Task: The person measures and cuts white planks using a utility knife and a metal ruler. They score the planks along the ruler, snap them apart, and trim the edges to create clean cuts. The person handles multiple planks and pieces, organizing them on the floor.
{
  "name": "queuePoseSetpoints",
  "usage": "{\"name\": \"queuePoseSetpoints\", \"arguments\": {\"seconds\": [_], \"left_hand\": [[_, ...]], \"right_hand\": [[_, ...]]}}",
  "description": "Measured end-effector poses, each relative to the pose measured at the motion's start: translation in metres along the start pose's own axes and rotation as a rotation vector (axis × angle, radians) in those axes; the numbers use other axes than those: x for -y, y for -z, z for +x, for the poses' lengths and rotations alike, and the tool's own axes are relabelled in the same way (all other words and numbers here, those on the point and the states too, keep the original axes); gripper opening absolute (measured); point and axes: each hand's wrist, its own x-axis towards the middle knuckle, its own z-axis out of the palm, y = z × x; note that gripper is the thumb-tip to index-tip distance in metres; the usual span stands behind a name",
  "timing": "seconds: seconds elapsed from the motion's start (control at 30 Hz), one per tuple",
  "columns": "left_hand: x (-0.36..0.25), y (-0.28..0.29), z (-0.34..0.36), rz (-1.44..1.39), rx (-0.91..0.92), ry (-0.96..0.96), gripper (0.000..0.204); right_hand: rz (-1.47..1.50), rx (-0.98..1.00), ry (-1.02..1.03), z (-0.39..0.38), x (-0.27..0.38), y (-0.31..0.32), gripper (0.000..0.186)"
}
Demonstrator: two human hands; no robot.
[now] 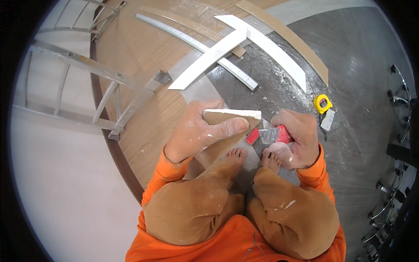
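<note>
My left hand is closed round a strip of plasterboard, thumb on its brown paper face. The strip's cut white edge points up and away from me. In my right fist is a hand tool with a red grip, a greyish, clear-looking middle and a red block at its tip. Its exact kind is hard to make out. The tip lies close to the strip's right end; whether they touch, I cannot tell. White dust coats the fingers of both hands.
White board strips and a brown one lie ahead on the dusty floor, with a metal straightedge. A yellow tape measure rests at right beside a small white offcut. A ladder stands left; wheeled chair bases line the right.
</note>
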Motion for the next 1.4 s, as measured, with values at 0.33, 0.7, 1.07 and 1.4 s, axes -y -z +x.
{"name": "queuePoseSetpoints", "arguments": {"seconds": [0.33,0.7,1.07,1.4], "left_hand": [[-0.004,0.003,0.002,0.039,-0.011,0.037,0.043],[-0.009,-0.002,0.000,0.153,-0.012,0.063,0.040],[-0.001,-0.002,0.001,0.222,-0.082,0.099,0.044],[0.008,-0.010,0.003,0.386,-0.207,-0.019,0.055]], "right_hand": [[-0.291,-0.079,-0.025,0.004,0.004,-0.006,0.044],[-0.345,-0.144,-0.165,0.006,0.017,-0.008,0.047],[0.266,-0.275,-0.281,-0.002,0.009,-0.012,0.034],[0.065,-0.340,-0.114,0.011,-0.002,-0.034,0.024]]}}
